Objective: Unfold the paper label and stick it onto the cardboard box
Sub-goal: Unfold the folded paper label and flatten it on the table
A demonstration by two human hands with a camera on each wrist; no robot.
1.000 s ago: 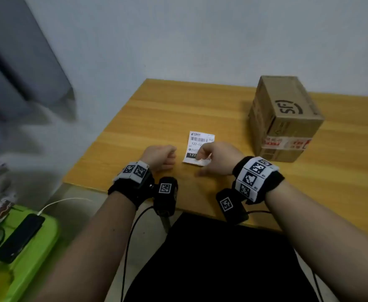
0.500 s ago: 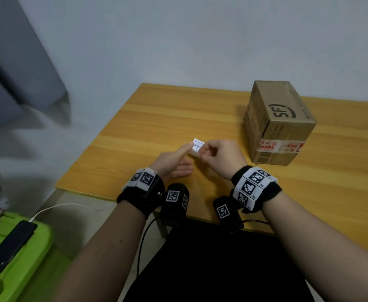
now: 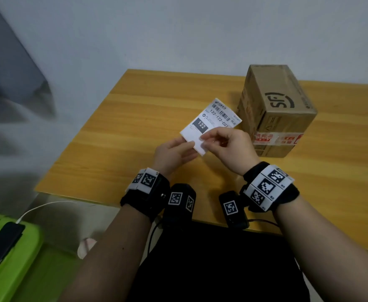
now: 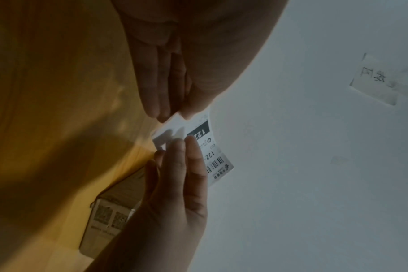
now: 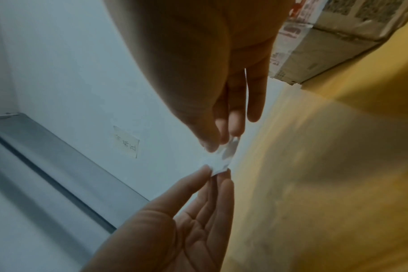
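Observation:
The white paper label [image 3: 211, 118], printed with barcodes and "122", is held spread open above the wooden table [image 3: 124, 131]. My left hand [image 3: 189, 147] pinches its lower left corner. My right hand [image 3: 205, 140] pinches the lower edge beside it. In the left wrist view the label [image 4: 210, 154] hangs between my left fingertips [image 4: 165, 114] and my right fingers [image 4: 184, 147]. The right wrist view shows only a blurred edge of the label [image 5: 221, 158]. The brown cardboard box [image 3: 276, 110] stands on the table just right of the label, apart from it.
A green bin [image 3: 26, 253] with a black phone [image 3: 2, 247] and a white cable [image 3: 39, 210] sits on the floor at the lower left. The table meets a pale wall behind. A small paper note [image 4: 375, 79] is stuck on that wall.
The label lay on the table under my right fingers. Both hands lifted it, showing only a small part, and now it is spread open with its print in view.

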